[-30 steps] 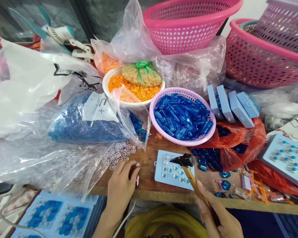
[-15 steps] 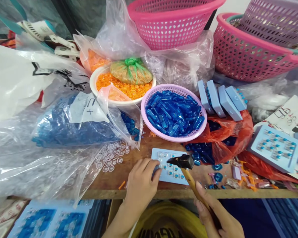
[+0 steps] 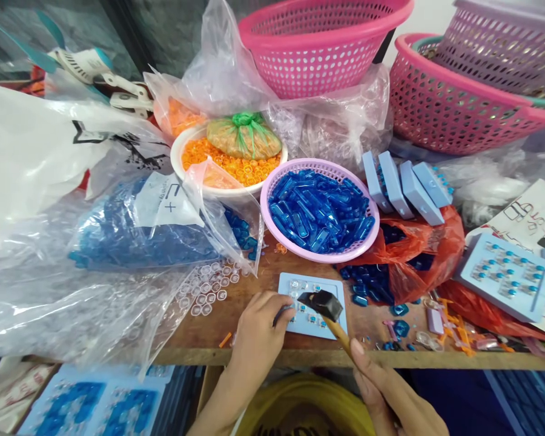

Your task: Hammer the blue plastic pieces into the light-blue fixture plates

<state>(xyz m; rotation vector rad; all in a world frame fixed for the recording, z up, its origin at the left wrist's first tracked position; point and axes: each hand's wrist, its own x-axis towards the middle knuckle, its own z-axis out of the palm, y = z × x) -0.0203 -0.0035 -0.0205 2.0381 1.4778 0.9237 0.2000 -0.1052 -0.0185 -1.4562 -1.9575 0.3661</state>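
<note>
A hammer (image 3: 321,304) with a black metal head and wooden handle is in my right hand (image 3: 381,387), the fingers wrapped round the handle. Its head is over a light blue block (image 3: 315,330) and hides part of it. Rows of small clear pieces with bright blue tops sit on this block, and rounder clear pieces lie at its upper left. My left hand (image 3: 261,327) curls at the block's left edge, thumb and forefinger closed against it. Whether a small piece is also between those fingertips I cannot make out.
Loose clear rings (image 3: 208,290) lie left of the block. Behind it stands a lilac basket (image 3: 267,212) of blue plastic pieces. A red bag (image 3: 429,272) and a similar filled block (image 3: 504,275) are to the right. The table edge (image 3: 327,358) runs close in front.
The hammer head has shifted left and slightly down over the block, and my right hand has moved a little left and down. My left hand stays at the block's edge.
</note>
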